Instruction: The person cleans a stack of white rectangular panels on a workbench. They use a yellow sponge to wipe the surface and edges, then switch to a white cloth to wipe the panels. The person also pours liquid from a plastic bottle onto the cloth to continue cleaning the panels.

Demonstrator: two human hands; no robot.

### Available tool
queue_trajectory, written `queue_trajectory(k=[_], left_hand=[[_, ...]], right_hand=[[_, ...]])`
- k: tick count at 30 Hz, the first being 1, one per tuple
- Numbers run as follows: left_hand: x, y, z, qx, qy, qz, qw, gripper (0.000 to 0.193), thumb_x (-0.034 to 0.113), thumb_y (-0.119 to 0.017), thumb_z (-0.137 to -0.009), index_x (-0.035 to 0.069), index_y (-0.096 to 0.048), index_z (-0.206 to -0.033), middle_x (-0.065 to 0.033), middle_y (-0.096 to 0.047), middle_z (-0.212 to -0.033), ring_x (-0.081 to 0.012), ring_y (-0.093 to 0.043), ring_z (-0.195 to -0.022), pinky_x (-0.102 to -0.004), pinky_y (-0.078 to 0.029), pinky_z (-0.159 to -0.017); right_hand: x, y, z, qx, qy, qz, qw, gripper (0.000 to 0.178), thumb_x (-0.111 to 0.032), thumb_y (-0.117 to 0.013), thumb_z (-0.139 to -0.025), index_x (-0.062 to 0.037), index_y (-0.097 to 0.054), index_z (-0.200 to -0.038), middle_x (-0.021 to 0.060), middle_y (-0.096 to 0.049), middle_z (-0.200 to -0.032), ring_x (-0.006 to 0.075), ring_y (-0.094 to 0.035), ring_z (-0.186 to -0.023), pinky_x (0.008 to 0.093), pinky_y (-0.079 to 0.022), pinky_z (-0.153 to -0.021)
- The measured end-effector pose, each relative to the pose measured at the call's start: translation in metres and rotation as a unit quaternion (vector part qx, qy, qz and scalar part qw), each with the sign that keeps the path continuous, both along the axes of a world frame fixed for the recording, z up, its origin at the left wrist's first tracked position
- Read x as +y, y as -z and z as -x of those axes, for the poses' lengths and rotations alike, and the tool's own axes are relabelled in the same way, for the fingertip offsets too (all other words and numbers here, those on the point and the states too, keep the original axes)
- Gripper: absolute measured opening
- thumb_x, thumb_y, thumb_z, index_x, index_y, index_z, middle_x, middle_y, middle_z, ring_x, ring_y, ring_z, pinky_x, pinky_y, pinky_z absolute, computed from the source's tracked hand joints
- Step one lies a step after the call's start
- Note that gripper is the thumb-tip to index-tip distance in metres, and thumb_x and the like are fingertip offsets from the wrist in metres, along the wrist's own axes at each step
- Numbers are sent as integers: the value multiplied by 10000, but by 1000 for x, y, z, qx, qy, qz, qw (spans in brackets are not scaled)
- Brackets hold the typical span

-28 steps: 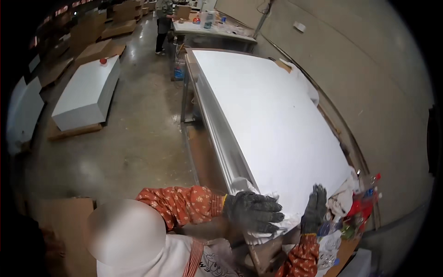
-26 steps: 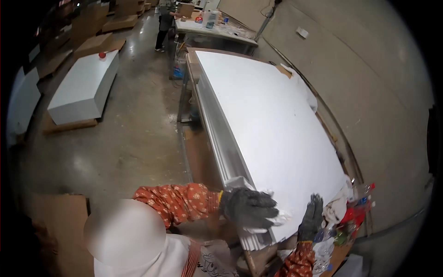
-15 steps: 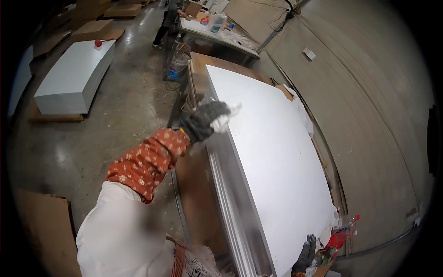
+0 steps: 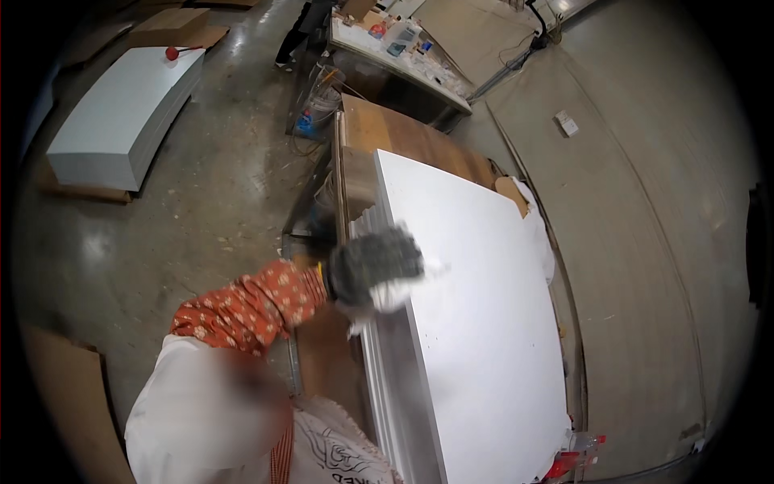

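My left hand (image 4: 372,262), in a dark grey knit glove and blurred by motion, is closed around a crumpled white cloth (image 4: 393,296). It is at the left long edge of a large white panel (image 4: 492,323), and a loose end of the cloth reaches over the panel's face. Small dark specks dot the white surface. Below the panel, the edges of several more white panels (image 4: 375,387) show as a stack. My right hand is out of view.
The stack rests on a brown board-topped bench (image 4: 419,133). Beyond it stands a cluttered worktable (image 4: 403,60) with a person's legs (image 4: 297,32) beside it. Another white panel stack (image 4: 109,105) sits on the floor at left. Red-and-clear bottles (image 4: 574,456) lie lower right.
The view has shifted, so the panel sits lower. My left hand, still holding the cloth, has come nearer along the panel's left edge. My right hand, earlier flat on the near right corner, has left view.
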State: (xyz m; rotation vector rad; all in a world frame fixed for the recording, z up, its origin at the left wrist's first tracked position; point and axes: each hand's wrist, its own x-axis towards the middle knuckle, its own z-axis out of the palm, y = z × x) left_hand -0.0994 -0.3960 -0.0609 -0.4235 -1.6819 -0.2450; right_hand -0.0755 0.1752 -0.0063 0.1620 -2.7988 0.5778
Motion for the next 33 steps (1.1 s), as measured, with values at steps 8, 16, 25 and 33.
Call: queue_trajectory(k=[8,16,25,33], left_hand=[[-239,33,110,-289,42,-199,935,427,129,-616,-783,43,-564,-1198,-124,-601,-1096,-226,-604,-938,-374,-456,-902],[-171,-13,84,-145,117,-192,964,467,96,-706,-724,24,-567,-1165,-124,-601,-1064,-226,-579,-1026,-377,-428,-960],[-249,26,125,-275,334,-310,846,189,109,-579,-853,13,-562,-1015,-61,-570,-927,-129,-536,-843,-269,-439,-776],[-195,1,88,-145,308,-157,927,304,136,-596,-814,63,-590,-1109,-91,-630,-1021,-230,-605,-962,-381,-464,-893]], right_hand=[[-66,-22,8,-25,43,-108,993,446,-178,-498,-891,-22,-440,-1305,177,-515,-1273,302,-508,-1152,403,-387,-986],[-138,-42,-1,-74,136,-232,960,422,-130,-471,-899,-30,-438,-1308,178,-532,-1252,307,-524,-1130,410,-401,-971],[-260,-44,2,-147,203,-449,857,406,-101,-457,-905,-57,-444,-1308,172,-555,-1212,320,-544,-1093,423,-432,-934],[-332,-19,2,27,63,-366,928,393,-55,-491,-855,-93,-519,-1246,143,-562,-1189,311,-545,-1098,401,-469,-918]])
